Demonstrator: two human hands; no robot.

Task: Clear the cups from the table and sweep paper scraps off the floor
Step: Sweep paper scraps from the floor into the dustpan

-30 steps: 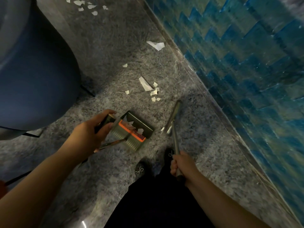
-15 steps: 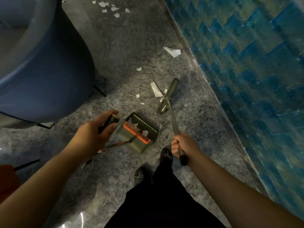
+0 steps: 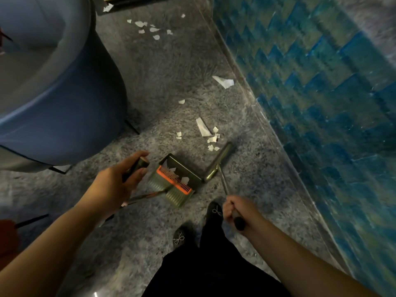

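Observation:
My left hand (image 3: 116,185) grips the dark handle of a green dustpan (image 3: 177,179) with an orange comb edge, set on the speckled grey floor. A few white scraps lie inside the pan. My right hand (image 3: 235,209) grips the handle of a thin metal broom, whose head (image 3: 218,161) rests on the floor just right of the pan's mouth. A cluster of white paper scraps (image 3: 209,133) lies just beyond the pan and broom head. A larger scrap (image 3: 224,82) sits near the wall, and more scraps (image 3: 150,28) lie farther off.
A big blue rounded chair (image 3: 64,99) fills the left side. A blue-green tiled wall (image 3: 321,93) with a stone skirting runs along the right. My black-trousered legs and black shoes (image 3: 214,213) stand just behind the pan. Something orange (image 3: 6,234) shows at the left edge.
The broom head has swept back from among the scraps to beside the dustpan's mouth. My view has shifted, showing more of the far scraps. My left hand keeps the pan in place.

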